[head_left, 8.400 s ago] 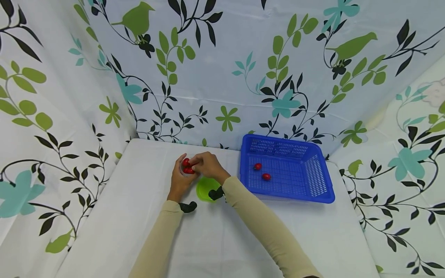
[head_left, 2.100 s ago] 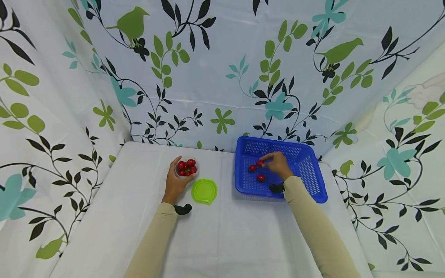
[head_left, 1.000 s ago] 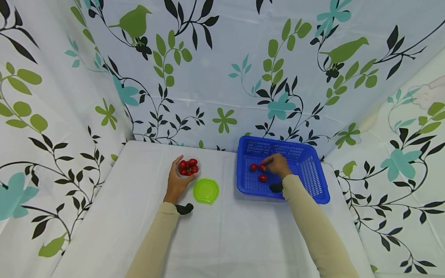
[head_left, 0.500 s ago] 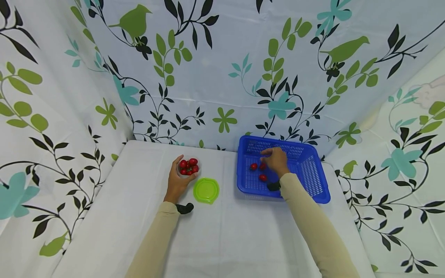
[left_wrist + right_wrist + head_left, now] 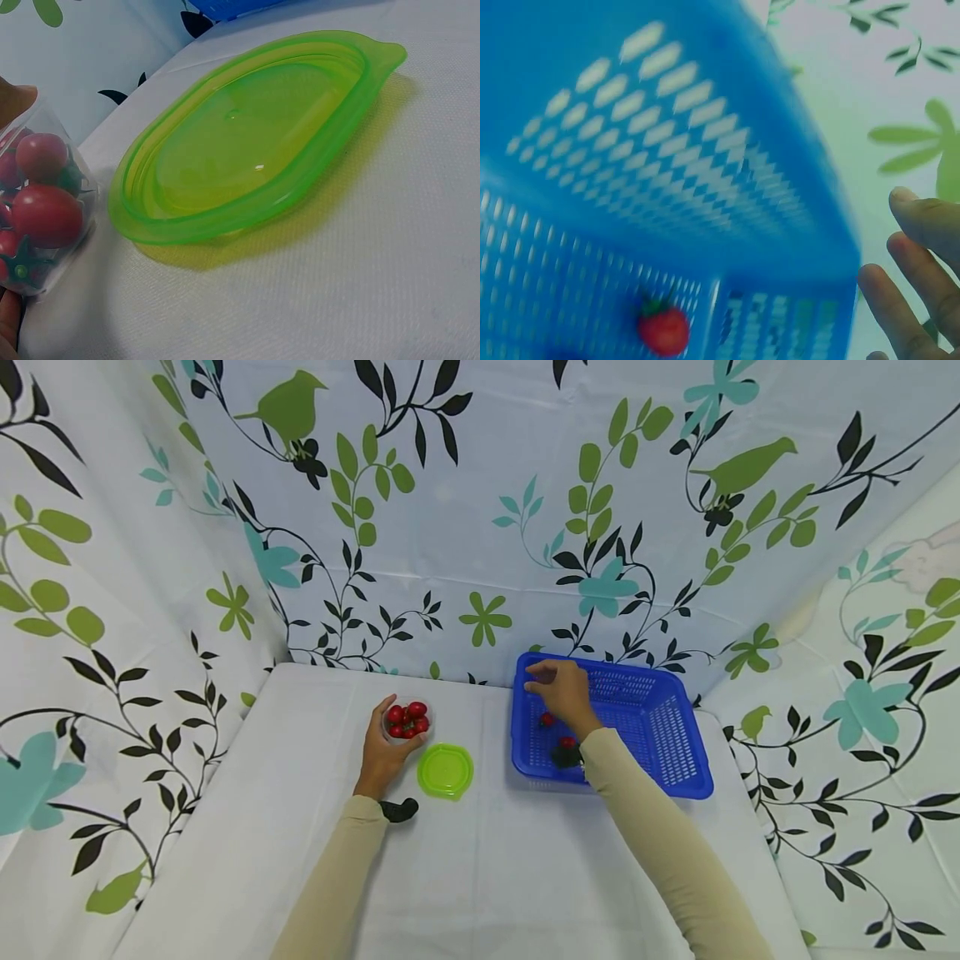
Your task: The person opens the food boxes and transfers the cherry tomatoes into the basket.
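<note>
My left hand [image 5: 380, 753] holds a small clear tub [image 5: 52, 120] on the white table, thumb and fingers curled round its sides. Several cherry tomatoes [image 5: 416, 710] fill the tub, some with green stalk ends. A bright green lid [image 5: 446, 771] lies on the cloth to its right, the tub and lid apart. My right hand [image 5: 564, 689] is over the left side of the blue basket [image 5: 617, 781]; its fingers [image 5: 889, 300] are spread loosely with nothing between them. Inside the basket are one cherry tomato [image 5: 547, 719] and another cherry tomato [image 5: 567, 742], partly covered by the wrist camera.
White cloth covers the table [image 5: 480, 860]. A patterned curtain [image 5: 480, 527] with leaves and birds stands close behind the basket and along both sides. The basket has high perforated walls.
My right hand set a cherry tomato down in the basket, let go, rose and moved left to the basket's rim. The left hand stays on the tub.
</note>
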### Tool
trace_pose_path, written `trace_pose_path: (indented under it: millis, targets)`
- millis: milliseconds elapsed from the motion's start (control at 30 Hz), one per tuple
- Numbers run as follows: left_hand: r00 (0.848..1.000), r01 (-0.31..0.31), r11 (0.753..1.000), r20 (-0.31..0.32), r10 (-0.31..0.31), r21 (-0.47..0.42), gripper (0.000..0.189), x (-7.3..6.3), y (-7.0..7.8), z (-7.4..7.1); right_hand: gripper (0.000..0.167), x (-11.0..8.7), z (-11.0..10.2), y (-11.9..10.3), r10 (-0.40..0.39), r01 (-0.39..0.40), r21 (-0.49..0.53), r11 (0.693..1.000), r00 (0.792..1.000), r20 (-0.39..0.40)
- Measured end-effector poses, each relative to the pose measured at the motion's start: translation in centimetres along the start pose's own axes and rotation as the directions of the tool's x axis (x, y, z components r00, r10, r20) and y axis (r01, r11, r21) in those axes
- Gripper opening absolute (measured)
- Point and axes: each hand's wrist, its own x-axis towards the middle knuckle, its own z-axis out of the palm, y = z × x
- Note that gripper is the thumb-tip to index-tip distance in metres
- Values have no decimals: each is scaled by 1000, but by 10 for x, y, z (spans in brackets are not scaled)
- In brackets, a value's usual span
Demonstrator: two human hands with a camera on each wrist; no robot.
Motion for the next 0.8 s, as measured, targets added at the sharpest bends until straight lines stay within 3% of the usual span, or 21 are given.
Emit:
trace_pose_path:
  millis: [400, 800]
  targets:
    - [1000, 22, 1000, 12, -22, 4, 95, 1, -3, -2, 25, -5, 30, -42, -96, 91, 90, 992, 994, 45]
    - [1000, 1, 1000, 0, -1, -21, 94, 0, 0, 0, 27, -8, 69, -64, -150, 136, 114, 984, 981, 121]
